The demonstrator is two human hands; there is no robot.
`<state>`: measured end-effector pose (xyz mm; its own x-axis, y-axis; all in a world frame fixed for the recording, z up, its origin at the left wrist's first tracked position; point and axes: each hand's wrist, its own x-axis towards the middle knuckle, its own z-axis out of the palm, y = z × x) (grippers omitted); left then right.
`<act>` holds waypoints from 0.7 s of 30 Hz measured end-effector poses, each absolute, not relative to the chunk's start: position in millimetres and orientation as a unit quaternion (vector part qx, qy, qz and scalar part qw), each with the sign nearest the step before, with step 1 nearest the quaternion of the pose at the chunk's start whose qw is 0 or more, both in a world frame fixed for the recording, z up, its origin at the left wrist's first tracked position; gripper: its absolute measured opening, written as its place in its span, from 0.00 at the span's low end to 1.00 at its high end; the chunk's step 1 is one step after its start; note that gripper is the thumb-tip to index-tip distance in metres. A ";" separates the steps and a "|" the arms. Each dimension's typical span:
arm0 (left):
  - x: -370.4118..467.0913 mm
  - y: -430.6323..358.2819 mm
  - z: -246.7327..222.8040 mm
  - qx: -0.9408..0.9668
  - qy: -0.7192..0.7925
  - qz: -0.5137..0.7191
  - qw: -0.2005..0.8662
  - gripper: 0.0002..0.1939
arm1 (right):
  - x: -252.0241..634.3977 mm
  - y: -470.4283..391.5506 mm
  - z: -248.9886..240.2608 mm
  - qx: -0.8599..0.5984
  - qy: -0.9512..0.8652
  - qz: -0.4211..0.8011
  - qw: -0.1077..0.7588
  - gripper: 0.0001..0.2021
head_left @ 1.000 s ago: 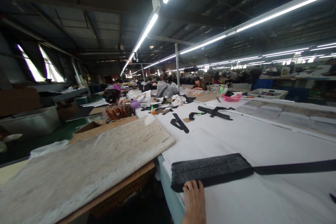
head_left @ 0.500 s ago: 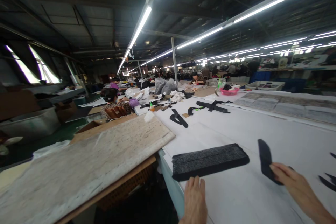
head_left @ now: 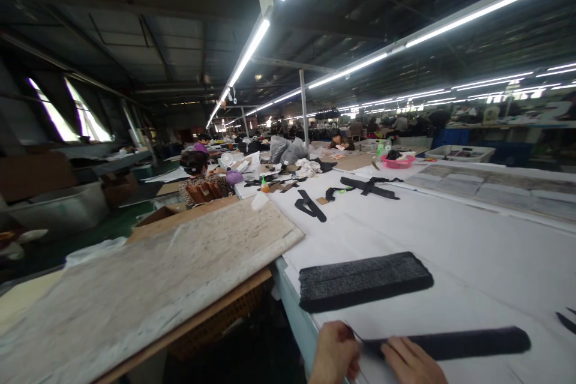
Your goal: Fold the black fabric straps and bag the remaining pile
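Note:
A long black strip [head_left: 477,343] lies nearly level across the white table surface near its front edge. My right hand [head_left: 411,361] rests with its fingers on the strip's left part. At the strip's left end my left hand [head_left: 335,353] is closed, its fingers curled around something I cannot make out; blur hides the detail there. Just beyond both hands sits a flat stack of dark grey and black ribbed pieces [head_left: 366,281], which neither hand touches.
Farther back lie a looped black strip [head_left: 310,206] and crossed black strips [head_left: 371,187]. A pink basket [head_left: 398,162] stands beyond them. A worn board [head_left: 153,276] borders the table at left. A person [head_left: 202,177] sits behind it. Dark pieces [head_left: 567,321] lie at the right edge.
My right hand has moved left and down, and the black strip it held raised now lies flat. My left hand has curled its fingers by the strip's end. The view has shifted slightly.

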<state>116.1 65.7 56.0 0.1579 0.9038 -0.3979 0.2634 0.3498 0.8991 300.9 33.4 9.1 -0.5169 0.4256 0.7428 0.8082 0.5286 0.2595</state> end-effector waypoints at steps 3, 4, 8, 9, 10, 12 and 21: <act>115.7 64.9 55.4 0.520 0.593 0.280 0.547 0.10 | 298.2 29.1 3.2 -0.405 -0.825 -0.273 0.285 0.12; 115.4 65.6 55.4 0.522 0.598 0.283 0.538 0.13 | 297.4 27.9 0.9 -0.417 -0.822 -0.263 0.284 0.15; 111.7 71.1 57.5 0.514 0.612 0.300 0.521 0.16 | 294.8 23.1 -2.2 -0.444 -0.814 -0.235 0.291 0.20; 110.3 72.0 59.0 0.510 0.603 0.308 0.530 0.15 | 294.3 20.8 0.2 -0.451 -0.817 -0.223 0.281 0.20; 108.8 72.1 60.8 0.505 0.592 0.315 0.544 0.14 | 293.8 18.1 4.2 -0.459 -0.822 -0.207 0.267 0.20; 105.5 70.9 65.5 0.494 0.569 0.321 0.573 0.12 | 292.8 12.1 15.7 -0.485 -0.829 -0.169 0.223 0.19; 96.3 73.2 75.4 0.607 0.563 0.245 0.505 0.06 | 290.9 5.2 45.4 -0.549 -0.830 -0.053 0.077 0.14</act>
<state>96.3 73.2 75.4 0.2466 0.9305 -0.2709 0.4344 0.1438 0.8892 290.9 5.2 45.4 -0.3849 0.9042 0.1851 0.9204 0.3910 0.0038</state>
